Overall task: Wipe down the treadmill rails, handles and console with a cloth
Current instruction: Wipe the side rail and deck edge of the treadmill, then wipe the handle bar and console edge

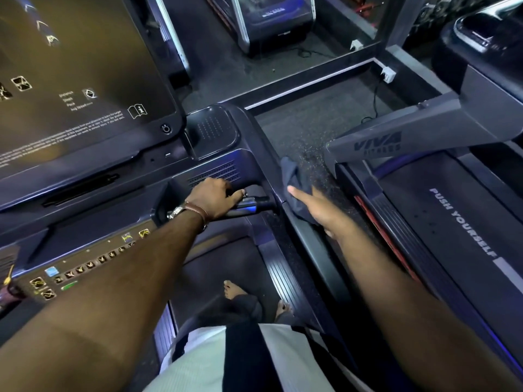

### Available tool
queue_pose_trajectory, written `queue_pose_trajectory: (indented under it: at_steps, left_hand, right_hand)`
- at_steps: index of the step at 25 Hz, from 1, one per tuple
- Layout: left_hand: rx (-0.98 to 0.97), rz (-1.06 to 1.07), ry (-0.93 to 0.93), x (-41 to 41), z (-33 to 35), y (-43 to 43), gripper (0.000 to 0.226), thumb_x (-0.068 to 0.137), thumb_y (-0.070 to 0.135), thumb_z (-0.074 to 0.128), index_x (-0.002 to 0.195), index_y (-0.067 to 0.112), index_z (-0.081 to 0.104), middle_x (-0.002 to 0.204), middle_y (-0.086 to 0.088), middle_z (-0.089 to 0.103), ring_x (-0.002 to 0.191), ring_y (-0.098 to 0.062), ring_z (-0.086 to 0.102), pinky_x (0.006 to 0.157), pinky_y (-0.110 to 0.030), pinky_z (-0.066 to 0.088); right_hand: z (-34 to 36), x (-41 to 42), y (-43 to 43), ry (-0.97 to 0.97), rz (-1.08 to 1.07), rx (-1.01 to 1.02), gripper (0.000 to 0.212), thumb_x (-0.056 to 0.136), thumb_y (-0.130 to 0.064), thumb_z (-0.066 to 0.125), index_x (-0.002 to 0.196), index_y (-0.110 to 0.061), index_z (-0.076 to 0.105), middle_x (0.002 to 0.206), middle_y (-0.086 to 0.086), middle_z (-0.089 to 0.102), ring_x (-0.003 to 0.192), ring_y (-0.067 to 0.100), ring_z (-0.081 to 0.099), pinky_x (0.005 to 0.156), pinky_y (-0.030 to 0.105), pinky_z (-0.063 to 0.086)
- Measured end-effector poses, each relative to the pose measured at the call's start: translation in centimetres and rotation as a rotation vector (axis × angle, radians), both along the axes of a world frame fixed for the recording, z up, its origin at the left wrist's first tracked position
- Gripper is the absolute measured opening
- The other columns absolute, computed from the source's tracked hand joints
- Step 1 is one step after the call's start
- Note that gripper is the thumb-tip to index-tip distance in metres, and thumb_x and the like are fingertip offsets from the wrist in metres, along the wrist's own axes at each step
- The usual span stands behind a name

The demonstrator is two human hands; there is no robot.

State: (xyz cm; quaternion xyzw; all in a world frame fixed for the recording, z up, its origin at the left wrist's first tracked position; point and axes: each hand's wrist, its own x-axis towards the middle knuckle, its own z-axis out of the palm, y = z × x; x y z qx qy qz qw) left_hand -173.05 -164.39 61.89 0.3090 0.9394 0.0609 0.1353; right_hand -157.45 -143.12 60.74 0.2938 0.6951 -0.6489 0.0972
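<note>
Forearms (119,290) are extended forward. A handle (249,206) is gripped by the left hand (216,198); a dark cloth (294,179) is pressed on the rail (307,244) by the flat right hand (318,212).

A gym: treadmill console (85,80), a neighbouring treadmill (441,210), dark rubber floor (305,131).

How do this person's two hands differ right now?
The left hand curls round the handle; the right hand lies flat, fingers straight, on the dark cloth over the side rail. The left wrist wears a brown strap; the right wrist shows none. Both arms are bare and reach forward.
</note>
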Motion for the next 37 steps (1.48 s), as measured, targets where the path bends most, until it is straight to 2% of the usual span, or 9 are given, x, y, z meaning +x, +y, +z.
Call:
queue_pose_trajectory:
  at_steps: [4,7,9,12,15,21,29,33,37]
  left_hand:
    - [-0.023,-0.002,0.012,-0.3,-0.1,0.2,0.059,0.080,0.072,0.034,0.079,0.022,0.066,0.077,-0.001,0.065,0.075,-0.023,0.060,0.067,-0.032,0.052]
    - [-0.038,0.000,0.015,-0.3,-0.3,0.3,0.056,0.082,0.070,0.037,0.075,0.021,0.064,0.074,-0.002,0.062,0.071,-0.023,0.058,0.065,-0.032,0.051]
    - [-0.045,0.017,-0.001,-0.6,-0.5,0.2,0.057,0.080,0.070,0.037,0.075,0.020,0.063,0.075,-0.002,0.063,0.071,-0.024,0.059,0.065,-0.034,0.053]
    - [-0.016,0.034,-0.033,-0.6,-0.2,0.2,0.049,0.081,0.064,0.042,0.078,0.020,0.065,0.076,-0.001,0.066,0.072,-0.023,0.062,0.067,-0.033,0.054]
    - [0.025,0.079,-0.057,-0.5,0.1,0.3,0.029,0.083,0.047,0.054,0.078,0.021,0.066,0.080,-0.002,0.068,0.077,-0.023,0.062,0.069,-0.030,0.052]
    - [0.195,0.258,0.089,-0.3,0.3,-0.3,0.035,0.077,0.032,0.064,0.104,0.009,0.062,0.106,-0.012,0.059,0.102,-0.030,0.052,0.088,-0.037,0.048]
    - [0.078,0.065,0.280,-0.1,0.7,0.0,0.077,0.068,0.035,0.070,0.134,0.007,0.043,0.147,-0.023,0.025,0.135,-0.040,0.026,0.108,-0.047,0.035]
    - [0.040,-0.003,0.225,-2.6,1.4,1.2,0.086,0.071,0.033,0.065,0.142,-0.001,0.032,0.152,-0.025,0.022,0.141,-0.039,0.020,0.117,-0.045,0.019]
    - [0.096,-0.041,0.202,-3.3,0.9,0.7,0.082,0.070,0.026,0.064,0.139,-0.006,0.034,0.146,-0.027,0.029,0.135,-0.039,0.029,0.115,-0.043,0.025]
  right_hand:
    - [-0.5,-2.7,1.5,-0.132,-0.028,-0.281,0.052,0.089,-0.064,0.052,0.119,-0.024,0.066,0.097,-0.005,0.074,0.078,0.011,0.070,0.066,0.020,0.051]
    - [0.8,-7.5,1.6,-0.132,0.022,-0.159,0.061,0.090,-0.062,0.056,0.129,-0.016,0.063,0.122,0.007,0.069,0.106,0.016,0.067,0.099,0.030,0.049]
    - [1.7,-7.9,0.3,-0.024,0.168,0.156,0.068,0.094,-0.058,0.050,0.150,-0.022,0.037,0.154,0.008,0.040,0.136,0.023,0.043,0.117,0.039,0.029]
    - [1.6,-3.0,-3.0,-0.052,0.460,0.861,0.067,0.099,-0.060,0.028,0.156,-0.034,0.002,0.165,0.007,-0.002,0.147,0.038,0.013,0.115,0.056,0.023]
    - [1.5,-2.6,-5.1,-0.061,0.496,1.197,0.067,0.101,-0.052,0.030,0.156,-0.031,-0.001,0.163,0.013,-0.009,0.146,0.047,0.007,0.109,0.068,0.026]
    - [1.3,-10.9,-6.3,-0.098,0.630,1.377,0.071,0.096,-0.031,0.044,0.157,-0.028,0.008,0.163,0.014,-0.010,0.144,0.054,-0.002,0.110,0.072,0.014]
    - [1.2,-11.9,-4.3,-0.033,0.441,1.174,0.066,0.099,-0.052,0.034,0.156,-0.034,0.006,0.165,0.005,-0.001,0.146,0.045,0.011,0.111,0.064,0.027]
    - [2.3,-17.4,-5.7,-0.014,0.495,1.209,0.062,0.100,-0.056,0.023,0.156,-0.032,0.013,0.165,0.002,0.007,0.148,0.042,0.006,0.114,0.066,0.015]
    - [0.9,-15.3,-2.1,0.162,0.621,1.242,0.056,0.100,-0.057,0.023,0.154,-0.041,0.016,0.164,-0.010,0.010,0.151,0.029,0.007,0.117,0.062,0.017]
